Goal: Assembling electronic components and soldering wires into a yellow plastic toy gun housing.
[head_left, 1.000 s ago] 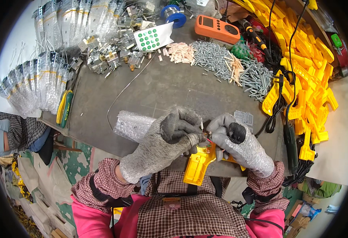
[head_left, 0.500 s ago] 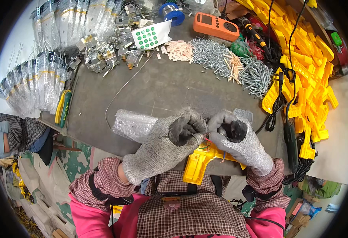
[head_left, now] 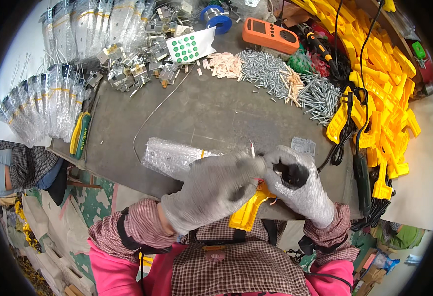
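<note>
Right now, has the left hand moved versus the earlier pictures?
Yes: the left hand has shifted down the picture, judged against the clear-wrapped pack, whose right part shows more.

Hands in grey gloves; checked oversleeves, black bands; pink sleeves; checked apron.

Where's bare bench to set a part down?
Widest patch: mid-worktop, between the thin wire, screws and bubble-wrapped packet. Smaller: left, between pliers and that wire. Crowded: far edge with metal parts, right side with yellow parts and cables, near edge with left hand, right hand and yellow housing.
</note>
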